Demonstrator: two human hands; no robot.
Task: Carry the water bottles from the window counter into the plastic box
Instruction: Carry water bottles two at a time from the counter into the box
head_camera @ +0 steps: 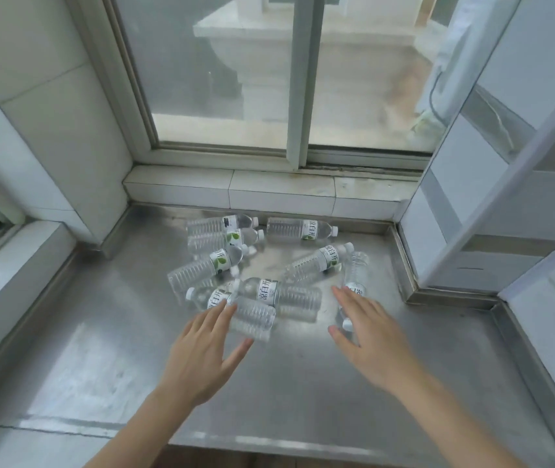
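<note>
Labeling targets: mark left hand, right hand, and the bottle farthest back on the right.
left hand (pixel 202 352), head view, back of hand
right hand (pixel 367 336), head view, back of hand
back right bottle (pixel 298 228), head view, mid body

Stainless steel counter (pixel 107 349) below the window, dull sheen, raised lip along back and right edges. Eight clear water bottles (pixel 279 265) lie on their sides in a loose cluster toward the back: three stacked close at back left, one alone at back centre, two at right, and two nearest, touching at an angle.
</note>
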